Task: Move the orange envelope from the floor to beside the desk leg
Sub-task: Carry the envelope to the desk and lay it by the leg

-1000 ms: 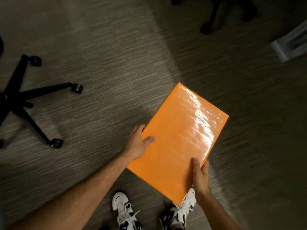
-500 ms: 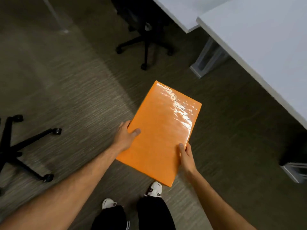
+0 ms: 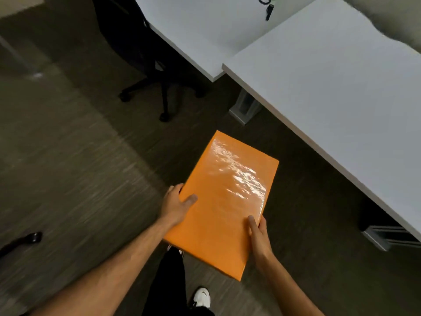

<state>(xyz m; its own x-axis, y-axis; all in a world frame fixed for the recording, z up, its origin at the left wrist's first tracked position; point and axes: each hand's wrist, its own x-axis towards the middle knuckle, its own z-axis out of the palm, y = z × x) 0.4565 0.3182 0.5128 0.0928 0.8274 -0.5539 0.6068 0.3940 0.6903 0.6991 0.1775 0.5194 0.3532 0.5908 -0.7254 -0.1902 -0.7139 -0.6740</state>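
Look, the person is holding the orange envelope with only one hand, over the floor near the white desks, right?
Not quite. The head view shows both hands on the orange envelope: the left hand grips its left edge, the right hand its right edge. It is over the floor near the white desks.

Envelopes: one, an orange envelope [image 3: 224,202].
Hands: two, the left hand [image 3: 175,207] and the right hand [image 3: 259,238], one at each long edge of the envelope.
Tables: two white tables, a near table [image 3: 337,99] and a far table [image 3: 205,26], their tops meeting at a corner.
Table legs: two in view, one leg foot [image 3: 244,108] under the near table's left end, another foot [image 3: 387,238] at the right edge.
Chairs: one dark chair [image 3: 145,71] by the far table; a second chair base [image 3: 20,241] shows only one caster arm.
Shoes: one white shoe [image 3: 201,297] clearly seen.
Small dark items on the far table [image 3: 268,10]: two or three, too small to tell.
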